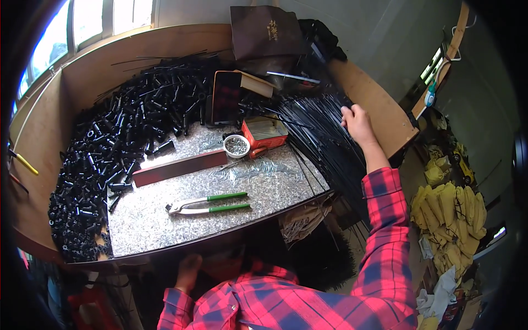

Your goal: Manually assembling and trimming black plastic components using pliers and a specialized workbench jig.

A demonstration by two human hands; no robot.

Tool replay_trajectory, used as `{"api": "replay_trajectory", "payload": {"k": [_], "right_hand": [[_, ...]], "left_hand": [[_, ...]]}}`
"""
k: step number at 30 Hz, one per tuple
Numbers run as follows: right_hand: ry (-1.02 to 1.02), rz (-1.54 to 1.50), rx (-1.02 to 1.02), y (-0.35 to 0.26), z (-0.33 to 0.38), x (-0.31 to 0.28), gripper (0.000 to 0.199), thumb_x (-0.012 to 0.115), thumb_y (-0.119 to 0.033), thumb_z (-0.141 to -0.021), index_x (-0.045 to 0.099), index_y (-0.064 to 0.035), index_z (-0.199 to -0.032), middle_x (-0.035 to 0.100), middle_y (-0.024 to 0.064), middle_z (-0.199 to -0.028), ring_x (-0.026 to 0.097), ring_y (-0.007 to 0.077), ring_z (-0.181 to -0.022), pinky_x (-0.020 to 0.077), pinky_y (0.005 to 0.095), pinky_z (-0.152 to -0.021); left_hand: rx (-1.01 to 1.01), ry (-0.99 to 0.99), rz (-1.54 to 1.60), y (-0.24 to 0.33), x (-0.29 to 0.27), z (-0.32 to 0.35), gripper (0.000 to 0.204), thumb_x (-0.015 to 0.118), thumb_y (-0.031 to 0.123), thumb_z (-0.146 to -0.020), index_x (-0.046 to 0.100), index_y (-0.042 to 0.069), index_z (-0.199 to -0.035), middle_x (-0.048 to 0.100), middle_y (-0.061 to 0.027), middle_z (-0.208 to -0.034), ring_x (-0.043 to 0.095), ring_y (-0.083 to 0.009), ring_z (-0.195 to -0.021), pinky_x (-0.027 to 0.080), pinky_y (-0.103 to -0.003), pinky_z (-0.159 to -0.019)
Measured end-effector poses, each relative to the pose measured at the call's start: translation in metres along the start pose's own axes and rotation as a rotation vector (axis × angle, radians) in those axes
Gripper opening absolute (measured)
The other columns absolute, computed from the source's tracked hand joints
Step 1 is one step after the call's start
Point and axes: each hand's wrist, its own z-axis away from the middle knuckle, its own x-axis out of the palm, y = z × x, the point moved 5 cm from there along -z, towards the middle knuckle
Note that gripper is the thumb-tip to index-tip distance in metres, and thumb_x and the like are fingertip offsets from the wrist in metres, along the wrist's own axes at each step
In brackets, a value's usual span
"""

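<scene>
My right hand (358, 124) reaches to the right side of the bench, over a bundle of long thin black rods (316, 124). Its fingers are curled together; what they hold, if anything, I cannot make out. Below the bench's front edge, in shadow, is my left hand (190, 269), its fingers too dark and blurred to read. Pincers with green handles (212, 203) lie on the speckled stone slab (159, 234). Behind them are a dark red bar (180, 168), a white bowl of small metal pieces (236, 146), a red tin (265, 132) and scattered thin pins (264, 170).
A heap of black tubular parts (126, 121) covers the bench's left and back, inside a wooden rim (181, 39). A phone (226, 96) stands upright near a brown paper bag (264, 33). Yellow gloves (448, 214) are piled at the right.
</scene>
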Motion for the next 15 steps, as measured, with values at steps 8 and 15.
{"api": "replay_trajectory", "payload": {"k": [8, 15], "right_hand": [[-0.080, 0.158, 0.041, -0.050, -0.043, -0.053, 0.048, 0.061, -0.042, -0.086, 0.059, 0.0050, -0.078, 0.059, 0.0136, -0.063, 0.057, 0.0206, -0.057, 0.0453, 0.0333, -0.059], [-0.238, -0.441, 0.106, -0.121, -0.025, -0.049, 0.041, 0.059, -0.043, -0.090, 0.055, -0.0043, -0.076, 0.050, -0.0020, -0.053, 0.035, 0.0021, -0.038, 0.0264, 0.0182, -0.037]], "left_hand": [[0.085, -0.109, -0.356, 0.032, 0.012, 0.016, 0.029, 0.063, 0.026, -0.087, 0.065, 0.003, -0.103, 0.068, -0.0145, -0.096, 0.064, -0.0245, -0.091, 0.049, -0.035, -0.081], [0.163, -0.325, -0.451, 0.150, 0.036, 0.053, 0.030, 0.064, 0.023, -0.086, 0.064, 0.000, -0.105, 0.067, -0.0107, -0.097, 0.062, -0.0177, -0.089, 0.049, -0.032, -0.080]]}}
